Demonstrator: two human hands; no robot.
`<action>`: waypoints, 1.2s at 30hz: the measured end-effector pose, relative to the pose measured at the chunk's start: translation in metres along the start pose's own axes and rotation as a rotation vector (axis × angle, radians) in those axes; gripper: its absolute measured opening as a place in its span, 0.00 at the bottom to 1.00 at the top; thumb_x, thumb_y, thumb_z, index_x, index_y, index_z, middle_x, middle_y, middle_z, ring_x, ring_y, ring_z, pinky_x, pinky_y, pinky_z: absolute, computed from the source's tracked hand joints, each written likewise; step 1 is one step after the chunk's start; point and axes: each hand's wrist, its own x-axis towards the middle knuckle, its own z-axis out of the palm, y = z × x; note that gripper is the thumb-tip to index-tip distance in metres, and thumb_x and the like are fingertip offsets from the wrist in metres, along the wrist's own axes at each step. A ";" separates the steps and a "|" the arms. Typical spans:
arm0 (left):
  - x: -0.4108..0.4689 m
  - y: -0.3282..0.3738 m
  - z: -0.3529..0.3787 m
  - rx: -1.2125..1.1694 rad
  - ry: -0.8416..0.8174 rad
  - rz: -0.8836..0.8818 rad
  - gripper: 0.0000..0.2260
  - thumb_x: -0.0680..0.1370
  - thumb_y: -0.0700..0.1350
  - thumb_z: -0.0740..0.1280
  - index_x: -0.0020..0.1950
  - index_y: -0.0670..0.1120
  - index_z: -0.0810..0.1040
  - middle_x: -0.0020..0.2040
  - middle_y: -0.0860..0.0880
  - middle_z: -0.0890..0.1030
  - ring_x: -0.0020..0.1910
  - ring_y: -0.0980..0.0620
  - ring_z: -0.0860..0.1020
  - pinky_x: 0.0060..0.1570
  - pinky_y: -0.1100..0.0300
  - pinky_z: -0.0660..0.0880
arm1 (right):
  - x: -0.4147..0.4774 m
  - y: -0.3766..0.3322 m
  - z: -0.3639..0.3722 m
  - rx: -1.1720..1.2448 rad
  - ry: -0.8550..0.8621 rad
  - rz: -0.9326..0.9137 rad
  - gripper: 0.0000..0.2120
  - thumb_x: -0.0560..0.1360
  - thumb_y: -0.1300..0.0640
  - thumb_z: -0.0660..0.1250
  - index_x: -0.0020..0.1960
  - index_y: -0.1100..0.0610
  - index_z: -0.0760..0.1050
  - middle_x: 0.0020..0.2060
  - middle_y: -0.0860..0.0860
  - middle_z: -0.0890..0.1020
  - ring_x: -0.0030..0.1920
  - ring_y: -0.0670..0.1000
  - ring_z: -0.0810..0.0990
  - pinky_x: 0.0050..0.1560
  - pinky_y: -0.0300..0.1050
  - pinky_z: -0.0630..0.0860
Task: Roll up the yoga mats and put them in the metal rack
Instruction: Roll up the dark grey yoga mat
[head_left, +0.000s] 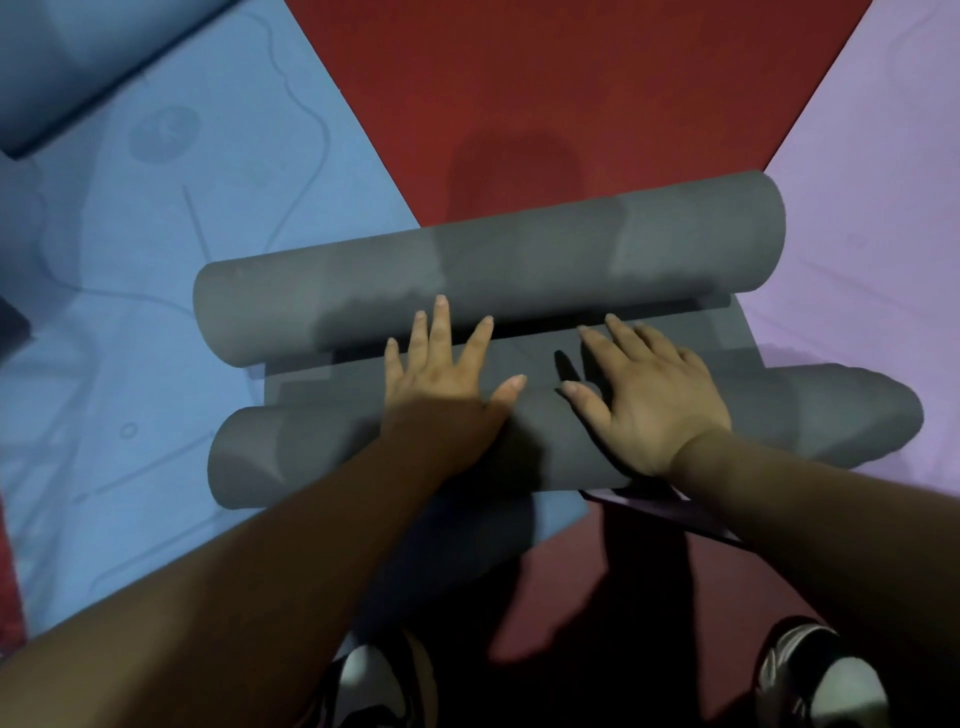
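A grey yoga mat (519, 260) lies on the floor in front of me, rolled from both ends into two rolls. The far roll runs from left to upper right; the near roll (291, 452) lies under my wrists. A short flat strip of mat joins them. My left hand (447, 374) rests flat with spread fingers on that strip, fingertips touching the far roll. My right hand (649, 395) presses flat on the near roll, fingers straight. A blue mat (156, 260) lies unrolled at left and a purple mat (857, 208) at right. No metal rack is in view.
Red floor (545, 78) shows between the mats. A rolled blue mat (67, 62) lies at the top left corner. My two shoes (826, 675) stand at the bottom edge. A purple mat edge (691, 519) pokes out under the near grey roll.
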 end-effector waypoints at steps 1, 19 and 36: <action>-0.003 0.000 0.001 -0.003 0.044 0.011 0.36 0.75 0.73 0.46 0.81 0.60 0.53 0.83 0.45 0.43 0.82 0.43 0.44 0.78 0.38 0.44 | 0.002 0.000 -0.001 0.006 0.004 0.001 0.40 0.75 0.27 0.39 0.82 0.44 0.52 0.82 0.50 0.56 0.81 0.55 0.54 0.75 0.57 0.59; -0.006 -0.005 0.010 0.055 0.109 0.071 0.38 0.76 0.73 0.44 0.81 0.57 0.59 0.83 0.41 0.52 0.81 0.40 0.52 0.76 0.35 0.53 | 0.020 0.003 -0.007 0.032 -0.023 -0.009 0.36 0.78 0.29 0.44 0.82 0.43 0.49 0.83 0.50 0.50 0.82 0.56 0.49 0.78 0.58 0.55; 0.026 -0.005 -0.004 0.014 -0.078 -0.017 0.35 0.77 0.73 0.48 0.81 0.62 0.47 0.82 0.50 0.35 0.82 0.46 0.39 0.78 0.40 0.43 | 0.010 -0.003 -0.005 -0.050 -0.010 -0.010 0.40 0.75 0.27 0.35 0.81 0.43 0.55 0.82 0.51 0.54 0.81 0.55 0.54 0.77 0.60 0.57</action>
